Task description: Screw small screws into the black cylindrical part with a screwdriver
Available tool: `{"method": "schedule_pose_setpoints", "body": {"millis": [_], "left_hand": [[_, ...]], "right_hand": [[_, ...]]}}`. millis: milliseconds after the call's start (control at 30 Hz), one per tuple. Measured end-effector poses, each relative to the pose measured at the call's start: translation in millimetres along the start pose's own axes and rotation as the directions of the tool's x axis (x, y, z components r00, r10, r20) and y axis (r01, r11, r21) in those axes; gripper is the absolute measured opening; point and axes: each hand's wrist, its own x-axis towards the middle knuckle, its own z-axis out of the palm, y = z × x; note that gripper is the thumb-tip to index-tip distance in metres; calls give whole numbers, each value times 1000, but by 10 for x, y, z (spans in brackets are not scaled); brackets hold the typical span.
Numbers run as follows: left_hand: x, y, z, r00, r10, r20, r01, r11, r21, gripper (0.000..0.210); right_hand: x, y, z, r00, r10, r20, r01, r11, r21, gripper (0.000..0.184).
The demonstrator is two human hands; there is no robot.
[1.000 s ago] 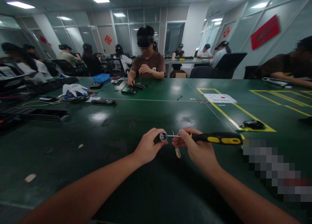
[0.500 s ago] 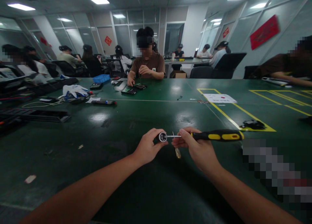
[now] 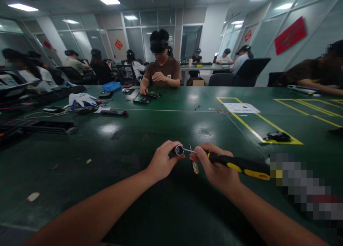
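Between the fingers of my left hand (image 3: 163, 159) is a small round metal cylinder (image 3: 178, 150), its hollow end facing me. My right hand (image 3: 218, 164) grips a black-and-yellow screwdriver (image 3: 245, 167) near the front of its handle. The handle slants down to the right, and the thin shaft reaches left to the rim of the cylinder; whether the tip touches it I cannot tell. Under my right fingers a second, smaller screwdriver with a yellowish clear handle (image 3: 195, 167) shows, seemingly lying on the table, partly hidden.
On the green table (image 3: 128, 210) are a dark marker-like tool (image 3: 114, 113), white gloves (image 3: 82, 100), a blue basket (image 3: 111, 86) and a white sheet (image 3: 242, 108). Black parts (image 3: 278, 136) lie by yellow tape at right. Across the table a person (image 3: 162, 69) handles dark boards.
The black-and-yellow screwdriver has tilted: its handle end has swung down to the right, and its tip has shifted out toward the cylinder's rim. My left hand stays in place.
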Motion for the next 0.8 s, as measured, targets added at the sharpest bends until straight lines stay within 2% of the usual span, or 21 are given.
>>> {"method": "schedule_pose_setpoints", "body": {"millis": [133,333,600,700,800], "left_hand": [[-2,-18,2,1000,8,11,-8,1000,-5,31],[-13,-23,20,998,-26,53,26,1000,4,43],[-13,5,13,994,-45,97,48,998,-38,36],[-7,6,13,994,-48,95,51,998,-34,37],[-7,-3,13,992,-49,114,53,998,-28,40]], "right_hand": [[-2,-12,9,999,-37,4,37,998,-54,23],[5,36,29,1000,7,12,-7,999,-34,24],[9,94,30,993,119,28,-121,987,107,26],[12,105,12,996,88,29,-91,989,121,25],[18,81,-16,997,48,61,-51,997,59,24]]}}
